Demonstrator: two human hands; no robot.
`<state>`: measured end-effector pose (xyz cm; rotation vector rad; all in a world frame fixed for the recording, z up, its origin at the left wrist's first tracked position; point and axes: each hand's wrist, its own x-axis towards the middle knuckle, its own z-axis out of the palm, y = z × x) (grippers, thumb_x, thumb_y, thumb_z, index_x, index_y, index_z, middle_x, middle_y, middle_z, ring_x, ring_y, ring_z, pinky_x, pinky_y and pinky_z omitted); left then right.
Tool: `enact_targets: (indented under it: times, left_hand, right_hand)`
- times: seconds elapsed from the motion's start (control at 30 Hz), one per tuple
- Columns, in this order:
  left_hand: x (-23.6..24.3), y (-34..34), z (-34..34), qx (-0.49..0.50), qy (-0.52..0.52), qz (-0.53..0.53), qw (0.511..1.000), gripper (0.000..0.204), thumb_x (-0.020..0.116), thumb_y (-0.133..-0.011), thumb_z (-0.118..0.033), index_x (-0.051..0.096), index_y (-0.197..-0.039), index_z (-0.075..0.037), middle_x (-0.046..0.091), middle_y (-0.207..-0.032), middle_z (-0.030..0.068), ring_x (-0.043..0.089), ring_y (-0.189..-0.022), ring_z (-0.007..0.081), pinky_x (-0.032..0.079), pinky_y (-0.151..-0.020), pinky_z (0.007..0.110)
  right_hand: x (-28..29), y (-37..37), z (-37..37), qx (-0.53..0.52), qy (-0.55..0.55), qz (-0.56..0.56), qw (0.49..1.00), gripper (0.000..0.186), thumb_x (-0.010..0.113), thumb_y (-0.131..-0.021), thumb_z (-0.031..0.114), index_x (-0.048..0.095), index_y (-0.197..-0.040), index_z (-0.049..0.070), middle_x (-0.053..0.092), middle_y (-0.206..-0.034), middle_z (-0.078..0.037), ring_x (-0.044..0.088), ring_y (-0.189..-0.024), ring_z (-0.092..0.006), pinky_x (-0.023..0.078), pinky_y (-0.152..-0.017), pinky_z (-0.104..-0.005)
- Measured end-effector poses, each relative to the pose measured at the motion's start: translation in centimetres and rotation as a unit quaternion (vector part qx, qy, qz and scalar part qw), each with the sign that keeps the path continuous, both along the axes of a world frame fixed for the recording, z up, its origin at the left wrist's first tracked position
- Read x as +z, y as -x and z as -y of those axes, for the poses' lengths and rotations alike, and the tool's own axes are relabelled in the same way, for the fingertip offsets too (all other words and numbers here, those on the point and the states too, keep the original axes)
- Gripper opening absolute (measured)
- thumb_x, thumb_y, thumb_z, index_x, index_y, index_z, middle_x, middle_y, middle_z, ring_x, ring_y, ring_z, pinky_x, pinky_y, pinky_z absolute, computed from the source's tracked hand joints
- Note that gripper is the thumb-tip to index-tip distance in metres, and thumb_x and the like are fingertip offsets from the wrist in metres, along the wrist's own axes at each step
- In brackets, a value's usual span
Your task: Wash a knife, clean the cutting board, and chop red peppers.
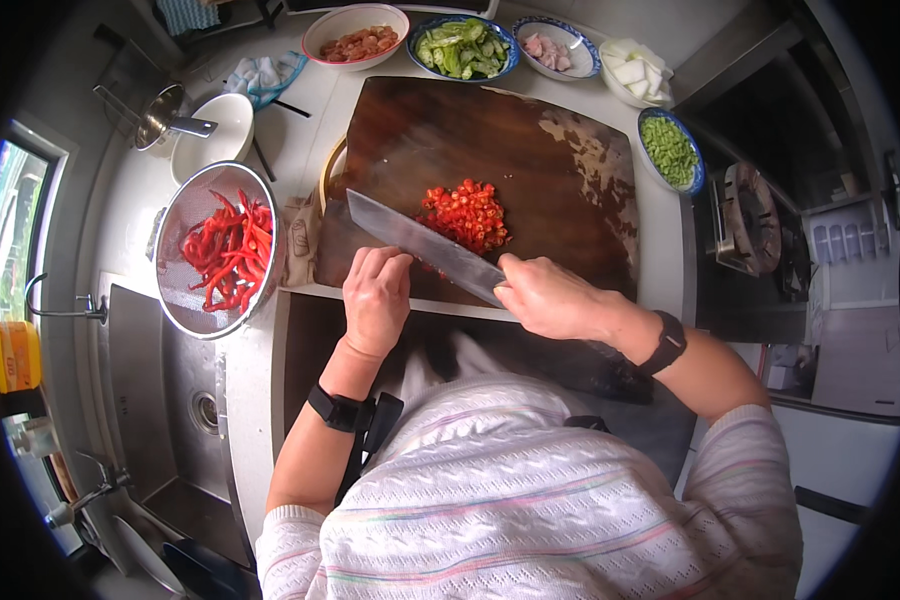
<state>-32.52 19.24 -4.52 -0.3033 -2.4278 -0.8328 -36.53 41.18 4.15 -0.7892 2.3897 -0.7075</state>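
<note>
My right hand (548,296) is closed round the handle end of a cleaver (425,243), whose broad blade slants up and left across the near part of a dark wooden cutting board (470,130). Beyond the blade lies a heap of chopped red chilies (467,212). My left hand (377,292) is at the board's near edge, fingers curled down against the near side of the blade. A bit of red shows near its fingertips, but what they pinch is mostly hidden. To the left, a metal mesh strainer (173,262) holds several whole red chilies (232,250).
Along the back stand bowls of meat pieces (362,44), sliced green vegetable (462,48), pale pink pieces (548,52) and white slices (638,74). Diced green pieces (668,150) sit right of the board. A sink (155,370) lies left, a stove (750,220) right. A white bowl (220,128) stands behind the strainer.
</note>
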Motion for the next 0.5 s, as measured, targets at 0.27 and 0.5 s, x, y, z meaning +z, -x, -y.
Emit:
enact_targets:
  times: [0.27, 0.5]
  left_hand:
    - [0.1, -0.1, 0.2, -0.007, -0.001, -0.004, 1.0, 0.022, 0.064, -0.065, 0.007, 0.06, -0.084, -0.004, 0.059, -0.084, 0.0073, 0.056, -0.077, 0.0265, 0.048, -0.067, 0.035]
    - [0.2, -0.2, 0.3, -0.009, -0.006, -0.009, 1.0, 0.019, 0.066, -0.067, 0.004, 0.061, -0.083, -0.005, 0.059, -0.084, 0.0069, 0.057, -0.076, 0.0261, 0.048, -0.067, 0.034]
  right_hand:
    - [0.8, 0.0, 0.2, -0.017, -0.01, 0.033, 0.999, 0.024, 0.048, -0.089, 0.016, 0.044, -0.079, -0.006, 0.055, -0.068, -0.028, 0.056, -0.069, -0.0458, 0.043, -0.061, -0.0496]
    - [-0.7, 0.0, -0.3, -0.012, 0.03, 0.003, 0.999, 0.025, 0.049, -0.09, 0.016, 0.041, -0.079, -0.005, 0.054, -0.064, -0.026, 0.055, -0.067, -0.0448, 0.042, -0.056, -0.0476]
